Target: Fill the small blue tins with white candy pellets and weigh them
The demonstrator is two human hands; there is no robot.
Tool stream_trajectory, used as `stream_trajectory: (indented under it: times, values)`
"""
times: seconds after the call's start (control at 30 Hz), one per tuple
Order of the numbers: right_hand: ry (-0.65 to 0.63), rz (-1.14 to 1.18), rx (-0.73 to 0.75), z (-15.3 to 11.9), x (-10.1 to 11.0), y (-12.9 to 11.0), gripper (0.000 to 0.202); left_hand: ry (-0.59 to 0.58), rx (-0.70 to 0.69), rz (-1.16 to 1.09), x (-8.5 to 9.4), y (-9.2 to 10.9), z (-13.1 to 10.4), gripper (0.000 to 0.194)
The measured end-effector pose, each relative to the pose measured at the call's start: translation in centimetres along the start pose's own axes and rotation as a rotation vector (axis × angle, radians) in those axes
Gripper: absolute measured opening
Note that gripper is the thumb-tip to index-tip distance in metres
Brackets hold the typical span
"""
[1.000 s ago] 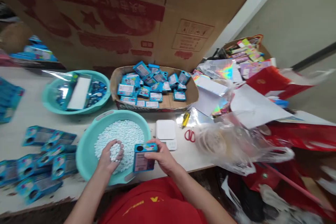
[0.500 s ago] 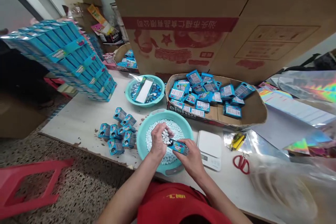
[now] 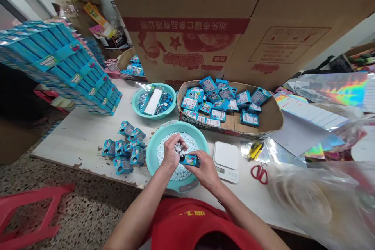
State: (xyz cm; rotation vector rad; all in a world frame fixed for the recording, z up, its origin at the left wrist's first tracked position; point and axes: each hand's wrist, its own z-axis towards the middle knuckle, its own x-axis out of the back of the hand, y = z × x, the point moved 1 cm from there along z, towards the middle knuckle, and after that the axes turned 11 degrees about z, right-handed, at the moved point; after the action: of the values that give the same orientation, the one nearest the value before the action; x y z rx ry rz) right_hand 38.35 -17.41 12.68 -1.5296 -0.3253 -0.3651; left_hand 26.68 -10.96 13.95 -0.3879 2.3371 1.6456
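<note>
Over a turquoise basin (image 3: 152,144) of small white candies (image 3: 165,162), my left hand (image 3: 172,152) is cupped round a handful of the same candies. My right hand (image 3: 205,168) grips a small blue candy box (image 3: 190,159), tipped so that its dark round opening faces the candies in my left palm. To the left of the basin stand several blue boxes (image 3: 124,147) with dark round holes in them. A white digital scale (image 3: 227,156) lies just right of the basin.
Behind are a second basin (image 3: 168,115) with blue caps and a cardboard tray (image 3: 269,119) of blue boxes. A tall stack of blue cartons (image 3: 84,74) stands left. Red scissors (image 3: 259,174), a yellow cutter (image 3: 256,150) and a plastic bag (image 3: 316,199) lie right.
The whole view has shifted, so things sit slightly further left. The handful of candies in my left hand looks smaller, and the box stays against it.
</note>
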Motion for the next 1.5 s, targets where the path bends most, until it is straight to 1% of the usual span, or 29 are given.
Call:
stream_trajectory:
  times: [0.1,0.13,0.27,0.4,0.47,0.53,0.67,0.73,0.87,1.0,1.13,1.27,1.4,1.5]
  values:
    - [0.055,0.016,-0.027,0.0,0.2,0.4,0.031,-0.024,0.003,0.020,0.0,-0.4,0.0,0.024]
    - [0.055,0.018,-0.029,0.0,0.1,0.6,0.031,-0.025,-0.006,0.021,0.0,-0.5,0.0,0.023]
    - [0.017,0.050,-0.028,-0.1,-0.3,0.8,0.029,0.038,-0.045,0.002,0.4,-0.9,0.1,0.022]
    - [0.051,0.064,-0.019,-0.1,-0.6,0.9,0.028,0.012,-0.070,0.095,0.6,-1.0,-0.2,0.023]
    - [0.055,0.058,-0.010,0.0,-0.7,0.8,0.028,0.055,-0.106,0.113,0.6,-0.9,-0.5,0.020]
    - [0.062,0.059,0.002,0.1,-0.6,0.4,0.027,0.092,-0.139,0.118,0.5,-0.6,-0.8,0.023]
    - [0.079,0.069,0.070,0.0,-0.1,-0.7,0.028,0.104,-0.195,0.105,0.2,0.0,-1.4,0.031]
    - [0.083,0.066,0.084,0.0,0.1,-1.0,0.029,0.116,-0.235,0.132,0.1,0.0,-1.5,0.031]
    - [0.071,0.078,0.042,0.1,0.0,-0.6,0.029,0.187,-0.204,0.188,0.1,-0.5,-1.3,0.024]
    - [0.091,0.082,0.044,0.2,-0.2,0.0,0.031,0.139,-0.216,0.173,0.0,-0.8,-1.2,0.030]
    - [0.094,0.095,0.024,0.5,-0.4,0.3,0.029,0.134,-0.224,0.162,0.1,-1.0,-1.2,0.041]
    - [0.108,0.123,0.019,0.7,-0.5,0.6,0.030,0.060,-0.259,0.245,0.2,-1.3,-1.3,0.036]
    - [0.133,0.144,0.009,0.6,-0.4,0.9,0.030,0.075,-0.251,0.199,-0.6,-1.1,-1.7,0.035]
    - [0.124,0.179,0.010,0.2,0.3,0.4,0.028,0.085,-0.266,0.140,-0.8,-0.3,-1.7,0.034]
